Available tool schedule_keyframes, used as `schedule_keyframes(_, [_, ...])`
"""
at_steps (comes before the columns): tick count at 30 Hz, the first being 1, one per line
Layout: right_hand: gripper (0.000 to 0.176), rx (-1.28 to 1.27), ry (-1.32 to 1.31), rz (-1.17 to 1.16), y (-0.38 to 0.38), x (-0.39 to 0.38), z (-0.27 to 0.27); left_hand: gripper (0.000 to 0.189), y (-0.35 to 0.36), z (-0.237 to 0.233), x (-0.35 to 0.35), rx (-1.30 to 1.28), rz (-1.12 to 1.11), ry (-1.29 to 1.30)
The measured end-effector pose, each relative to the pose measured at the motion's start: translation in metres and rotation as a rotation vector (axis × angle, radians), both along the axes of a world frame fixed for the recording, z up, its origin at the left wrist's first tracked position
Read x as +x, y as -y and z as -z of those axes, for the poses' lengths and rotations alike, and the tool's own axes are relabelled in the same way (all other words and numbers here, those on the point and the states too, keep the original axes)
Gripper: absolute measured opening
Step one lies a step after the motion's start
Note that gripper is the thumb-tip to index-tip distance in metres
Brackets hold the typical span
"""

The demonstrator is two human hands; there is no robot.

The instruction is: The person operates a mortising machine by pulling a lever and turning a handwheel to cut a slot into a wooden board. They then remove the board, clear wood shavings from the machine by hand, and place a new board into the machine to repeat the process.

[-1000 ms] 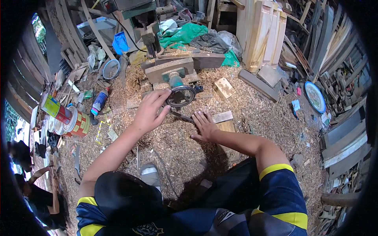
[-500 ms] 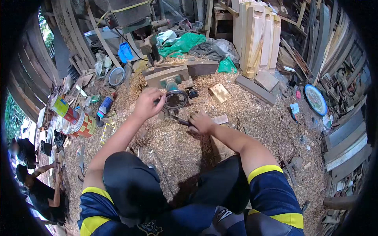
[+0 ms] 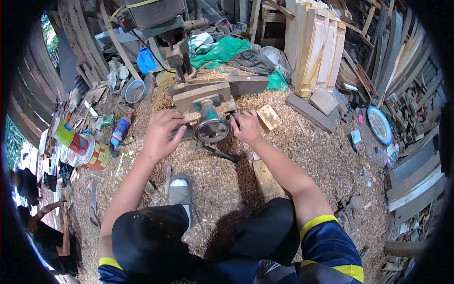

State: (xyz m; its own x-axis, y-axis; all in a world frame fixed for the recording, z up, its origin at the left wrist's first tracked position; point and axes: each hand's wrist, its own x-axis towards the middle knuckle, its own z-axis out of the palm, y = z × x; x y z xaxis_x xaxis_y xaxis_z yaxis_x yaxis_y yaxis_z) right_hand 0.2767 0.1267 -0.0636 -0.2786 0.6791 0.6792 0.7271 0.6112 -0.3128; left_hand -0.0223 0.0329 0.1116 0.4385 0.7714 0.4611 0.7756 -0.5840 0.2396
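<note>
A metal handwheel (image 3: pixel 213 130) on a green machine part (image 3: pixel 208 110) stands in front of me, below a wooden block (image 3: pixel 201 93). To the wheel's left is my left hand (image 3: pixel 163 132), its thumb apart from its fingers and its fingertips by a small light wooden piece (image 3: pixel 193 117). My right hand (image 3: pixel 247 128) is at the right side of the wheel with its fingers curled; whatever they grip is hidden. Below the wheel, a dark bar handle (image 3: pixel 221 154) sticks out with neither hand on it.
Wood shavings cover the ground. A wood block (image 3: pixel 268 117) and a dark plank (image 3: pixel 309 112) lie to the right, near a round plate (image 3: pixel 379 122). Paint buckets (image 3: pixel 97 154) and a spray can (image 3: pixel 121 130) stand left. Another person (image 3: pixel 49 232) works at far left.
My right hand has left the dark bar handle and moved up to the wheel's right side. My left hand has come off the wheel rim, moving left and down. A sandalled foot now shows.
</note>
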Motion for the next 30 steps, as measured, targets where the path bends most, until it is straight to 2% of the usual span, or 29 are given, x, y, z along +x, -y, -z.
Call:
schedule_keyframes(1, [0.012,-0.005,0.005,0.004,-0.002,-0.002,-0.011,0.014,-0.001,0.002,-0.002,0.169,-0.013,-0.036])
schedule_keyframes(3, [0.008,0.001,-0.087,-0.077,-0.004,-0.005,-0.030,0.015,-0.006,0.007,-0.004,0.102,-0.048,0.014])
schedule_keyframes(7, [0.014,0.074,-0.119,-0.138,-0.012,-0.010,-0.058,0.021,-0.023,0.003,0.000,0.164,-0.011,-0.044])
schedule_keyframes(13, [0.022,0.113,-0.128,-0.046,-0.049,0.003,-0.079,0.031,-0.056,-0.002,0.029,0.003,0.141,0.012])
schedule_keyframes(17, [0.028,0.104,-0.009,0.015,-0.080,0.017,-0.079,0.036,-0.068,-0.006,0.048,-0.023,0.304,0.004])
schedule_keyframes(19, [0.032,0.119,0.060,0.005,-0.092,0.019,-0.082,0.035,-0.079,-0.002,0.052,-0.025,0.358,0.003])
schedule_keyframes(22, [0.038,0.060,0.056,-0.008,-0.103,0.017,-0.083,0.022,-0.089,0.017,0.056,-0.008,0.521,0.110])
schedule_keyframes(25, [0.044,0.012,0.066,-0.018,-0.112,0.015,-0.080,0.020,-0.100,0.027,0.056,-0.064,0.632,0.140])
schedule_keyframes(30, [0.044,-0.032,0.041,-0.036,-0.121,0.017,-0.083,0.016,-0.108,0.034,0.076,-0.236,0.603,0.304])
